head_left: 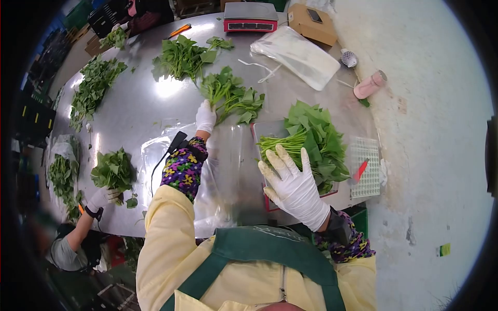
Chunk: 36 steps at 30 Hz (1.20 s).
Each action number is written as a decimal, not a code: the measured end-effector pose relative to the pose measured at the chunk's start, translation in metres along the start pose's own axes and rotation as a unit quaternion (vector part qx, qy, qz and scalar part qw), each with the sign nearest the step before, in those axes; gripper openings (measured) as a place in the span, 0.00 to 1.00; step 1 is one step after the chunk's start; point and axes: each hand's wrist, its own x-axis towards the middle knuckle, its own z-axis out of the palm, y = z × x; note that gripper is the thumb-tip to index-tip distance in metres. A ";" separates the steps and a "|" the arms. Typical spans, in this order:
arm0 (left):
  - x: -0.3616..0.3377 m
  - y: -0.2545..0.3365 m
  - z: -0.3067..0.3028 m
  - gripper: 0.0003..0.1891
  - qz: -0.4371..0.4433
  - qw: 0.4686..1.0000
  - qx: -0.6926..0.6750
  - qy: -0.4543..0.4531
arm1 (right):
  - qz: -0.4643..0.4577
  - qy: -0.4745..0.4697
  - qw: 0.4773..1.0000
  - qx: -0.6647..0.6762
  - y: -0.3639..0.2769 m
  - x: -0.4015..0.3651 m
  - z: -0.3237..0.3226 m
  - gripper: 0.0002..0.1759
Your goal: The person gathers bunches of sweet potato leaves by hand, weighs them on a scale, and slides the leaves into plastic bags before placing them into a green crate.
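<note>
My left hand (206,117), in a white glove, reaches forward to a loose pile of leafy greens (231,93) and its fingers are closed round some stems. In a white glove with stained fingertips, my right hand (291,184) is spread palm down over a thick bunch of greens (316,140). That bunch lies on a scale (267,129) with a red edge, its stems pointing left and its leaves right. Whether the right palm presses on the stems is hard to tell. Clear plastic bags (207,192) lie beside my left forearm.
Further greens (181,57) lie ahead. Another scale (251,16), plastic bags (298,54) and a cardboard box (311,26) stand at the back. At right are a pink bottle (370,85) and a white grid tray (364,173). Co-workers hold greens at left and far left.
</note>
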 end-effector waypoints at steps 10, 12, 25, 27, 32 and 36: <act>0.014 0.032 -0.019 0.17 -0.008 0.997 0.069 -0.044 | 0.023 0.002 1.000 -0.011 0.000 -0.005 0.006 0.33; 0.015 0.070 -0.064 0.16 -0.066 0.994 -0.082 0.002 | 0.030 0.018 0.999 -0.027 0.006 -0.007 0.004 0.33; -0.127 0.192 -0.103 0.16 0.390 0.863 -0.262 -0.184 | 0.085 0.093 0.978 -0.164 0.045 -0.003 0.007 0.34; -0.131 0.188 -0.100 0.21 0.394 0.889 -0.070 -0.224 | 0.090 0.077 0.980 -0.158 0.069 -0.012 0.040 0.34; -0.148 0.204 -0.130 0.43 0.379 0.921 -0.045 -0.083 | 0.116 0.054 0.983 -0.131 0.090 -0.017 0.074 0.31; -0.156 0.203 -0.093 0.52 0.416 0.905 0.025 -0.083 | 0.107 0.083 0.982 -0.135 0.092 -0.017 0.082 0.31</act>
